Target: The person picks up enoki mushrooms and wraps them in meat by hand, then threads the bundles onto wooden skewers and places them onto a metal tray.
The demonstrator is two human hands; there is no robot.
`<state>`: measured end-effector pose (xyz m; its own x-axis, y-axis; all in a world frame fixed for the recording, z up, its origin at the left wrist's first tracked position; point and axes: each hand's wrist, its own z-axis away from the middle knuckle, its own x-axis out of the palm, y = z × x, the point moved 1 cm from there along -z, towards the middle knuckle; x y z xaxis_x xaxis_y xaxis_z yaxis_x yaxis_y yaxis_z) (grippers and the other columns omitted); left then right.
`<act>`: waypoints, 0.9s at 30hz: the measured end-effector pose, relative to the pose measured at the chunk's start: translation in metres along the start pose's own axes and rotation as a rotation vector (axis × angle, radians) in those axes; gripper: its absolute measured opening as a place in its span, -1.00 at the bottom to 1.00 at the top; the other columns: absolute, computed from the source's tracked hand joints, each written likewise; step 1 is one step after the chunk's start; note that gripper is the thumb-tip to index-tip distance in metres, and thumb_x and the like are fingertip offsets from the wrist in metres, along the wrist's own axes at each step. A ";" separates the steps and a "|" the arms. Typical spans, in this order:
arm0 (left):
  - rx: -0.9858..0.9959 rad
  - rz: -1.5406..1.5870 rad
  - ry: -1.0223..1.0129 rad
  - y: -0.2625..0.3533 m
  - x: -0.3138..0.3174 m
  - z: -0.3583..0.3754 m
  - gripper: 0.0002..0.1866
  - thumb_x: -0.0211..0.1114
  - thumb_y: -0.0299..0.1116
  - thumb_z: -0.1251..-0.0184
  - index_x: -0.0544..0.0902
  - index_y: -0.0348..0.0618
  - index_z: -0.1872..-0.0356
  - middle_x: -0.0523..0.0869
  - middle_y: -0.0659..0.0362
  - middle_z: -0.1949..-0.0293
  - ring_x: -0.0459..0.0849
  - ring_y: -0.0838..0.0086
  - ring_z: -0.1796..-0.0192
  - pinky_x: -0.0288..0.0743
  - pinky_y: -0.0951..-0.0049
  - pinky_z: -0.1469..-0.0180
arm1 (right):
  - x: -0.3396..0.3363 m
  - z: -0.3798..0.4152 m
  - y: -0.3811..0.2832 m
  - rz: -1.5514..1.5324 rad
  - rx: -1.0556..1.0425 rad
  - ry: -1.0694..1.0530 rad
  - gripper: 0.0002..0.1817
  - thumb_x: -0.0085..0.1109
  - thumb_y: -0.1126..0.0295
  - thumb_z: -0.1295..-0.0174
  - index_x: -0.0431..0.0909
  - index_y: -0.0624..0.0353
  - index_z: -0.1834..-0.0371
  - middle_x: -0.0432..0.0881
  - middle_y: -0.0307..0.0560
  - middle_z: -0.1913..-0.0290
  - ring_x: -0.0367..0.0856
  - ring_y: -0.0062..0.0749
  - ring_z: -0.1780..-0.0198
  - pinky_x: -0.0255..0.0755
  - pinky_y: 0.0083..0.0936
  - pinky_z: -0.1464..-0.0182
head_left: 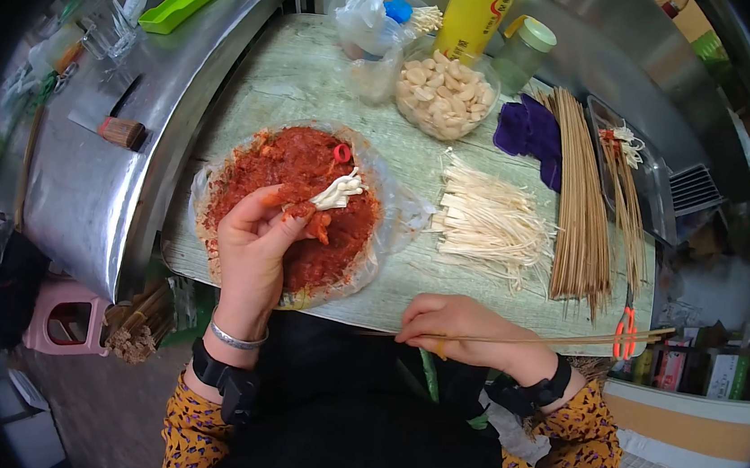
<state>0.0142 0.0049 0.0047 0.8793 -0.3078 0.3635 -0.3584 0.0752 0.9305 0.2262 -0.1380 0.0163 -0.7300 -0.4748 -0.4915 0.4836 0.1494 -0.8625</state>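
My left hand (252,240) is closed in a pinch on a small bundle of enoki mushrooms (339,191), with a red-coated strip, which looks like seasoned meat, around its lower end. It is held above a plastic-lined container of red, moist, meat-like mix (296,159), where a small red ring (342,153) lies. My right hand (452,324) is closed around thin bamboo skewers (554,341) at the table's near edge, the skewers pointing out to the right. Cut enoki mushrooms (491,223) lie in a pile between the container and a long stack of skewers (581,200).
A tub of peeled garlic cloves (445,95), a yellow roll (477,14) and a lidded jar (524,50) stand at the back. Purple cloth (532,134), a metal tray (655,184) and orange-handled scissors (625,333) are right. A steel counter (140,184) borders the left.
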 end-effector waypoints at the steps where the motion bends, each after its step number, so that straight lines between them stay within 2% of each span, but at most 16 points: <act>1: -0.002 0.001 0.003 0.000 0.000 0.000 -0.71 0.16 -0.65 -0.21 0.48 -0.33 0.02 0.66 0.05 0.20 0.70 0.31 0.21 0.63 0.38 0.16 | -0.001 -0.001 0.000 -0.004 -0.005 0.001 -0.86 0.20 0.50 -0.10 0.60 0.28 0.27 0.55 -0.07 0.22 0.60 -0.27 0.17 0.47 -0.48 0.13; 4: -0.006 0.002 0.001 -0.001 -0.001 0.000 -0.71 0.16 -0.65 -0.21 0.48 -0.34 0.02 0.66 0.04 0.21 0.70 0.30 0.21 0.63 0.38 0.17 | -0.021 0.011 -0.006 -0.029 0.025 -0.004 -0.88 0.16 0.50 -0.13 0.58 0.26 0.27 0.55 -0.06 0.26 0.60 -0.29 0.19 0.47 -0.48 0.16; 6: -0.008 0.007 0.002 -0.003 -0.002 0.001 -0.71 0.16 -0.65 -0.21 0.48 -0.34 0.02 0.66 0.04 0.21 0.70 0.30 0.22 0.63 0.37 0.17 | -0.049 0.036 -0.010 -0.270 0.154 0.271 -0.87 0.13 0.51 -0.18 0.58 0.30 0.25 0.55 -0.07 0.26 0.62 -0.38 0.24 0.50 -0.53 0.17; 7: -0.003 0.009 -0.004 -0.003 -0.003 0.001 -0.71 0.16 -0.65 -0.21 0.48 -0.34 0.02 0.66 0.04 0.21 0.70 0.30 0.22 0.63 0.37 0.17 | -0.053 0.043 -0.013 -0.266 0.157 0.268 -0.87 0.13 0.51 -0.18 0.58 0.30 0.25 0.55 -0.07 0.26 0.62 -0.38 0.24 0.50 -0.53 0.17; 9: 0.011 0.014 -0.019 -0.001 0.000 -0.001 -0.71 0.16 -0.65 -0.21 0.48 -0.34 0.03 0.66 0.04 0.21 0.70 0.29 0.22 0.63 0.36 0.17 | -0.057 0.055 -0.019 -0.701 0.215 0.366 -0.86 0.08 0.50 -0.24 0.57 0.35 0.25 0.55 -0.08 0.27 0.62 -0.44 0.27 0.52 -0.57 0.18; 10: 0.016 -0.009 -0.021 0.000 0.001 0.000 -0.71 0.16 -0.65 -0.21 0.48 -0.34 0.03 0.66 0.04 0.21 0.70 0.30 0.22 0.63 0.37 0.17 | -0.052 0.051 -0.024 -0.670 0.195 0.299 -0.83 0.02 0.48 -0.30 0.56 0.40 0.27 0.53 -0.08 0.23 0.61 -0.43 0.25 0.50 -0.59 0.16; 15: -0.006 -0.017 0.007 -0.001 -0.001 0.003 -0.71 0.17 -0.65 -0.20 0.47 -0.35 0.02 0.66 0.04 0.21 0.70 0.31 0.21 0.63 0.39 0.16 | -0.008 0.023 -0.009 -0.735 0.219 0.148 -0.81 0.00 0.44 -0.32 0.56 0.35 0.26 0.47 -0.13 0.17 0.58 -0.49 0.23 0.47 -0.62 0.14; 17: -0.011 -0.007 -0.026 0.000 0.001 0.001 -0.70 0.18 -0.65 -0.20 0.47 -0.35 0.02 0.67 0.03 0.21 0.70 0.30 0.21 0.63 0.40 0.15 | 0.004 0.017 0.001 -0.603 0.247 0.100 -0.83 0.00 0.45 -0.32 0.56 0.32 0.24 0.46 -0.14 0.21 0.57 -0.51 0.24 0.46 -0.61 0.16; 22: 0.002 0.023 -0.008 -0.001 0.001 0.001 -0.70 0.20 -0.65 -0.19 0.48 -0.34 0.03 0.67 0.01 0.22 0.71 0.28 0.21 0.64 0.39 0.16 | 0.007 0.011 0.004 -0.499 0.219 0.098 -0.89 0.07 0.53 -0.24 0.55 0.27 0.22 0.46 -0.18 0.18 0.55 -0.50 0.20 0.44 -0.62 0.14; 25: -0.005 0.046 -0.021 0.000 0.001 0.001 -0.72 0.21 -0.67 -0.18 0.50 -0.36 0.06 0.67 0.00 0.19 0.71 0.33 0.21 0.63 0.43 0.14 | 0.006 0.011 0.006 -0.540 0.211 0.102 -0.89 0.09 0.59 -0.19 0.55 0.26 0.23 0.46 -0.20 0.18 0.54 -0.50 0.19 0.42 -0.61 0.11; 27: -0.015 0.060 -0.032 0.000 0.001 0.000 -0.74 0.22 -0.68 -0.18 0.52 -0.40 0.08 0.67 0.00 0.17 0.70 0.39 0.20 0.62 0.47 0.12 | 0.008 0.011 0.008 -0.699 0.252 0.126 -0.90 0.11 0.60 -0.19 0.55 0.29 0.24 0.44 -0.12 0.12 0.57 -0.48 0.16 0.45 -0.59 0.08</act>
<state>0.0146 0.0043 0.0049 0.8457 -0.3322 0.4176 -0.4054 0.1087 0.9076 0.2301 -0.1497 0.0066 -0.9499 -0.2806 0.1374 -0.0284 -0.3605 -0.9323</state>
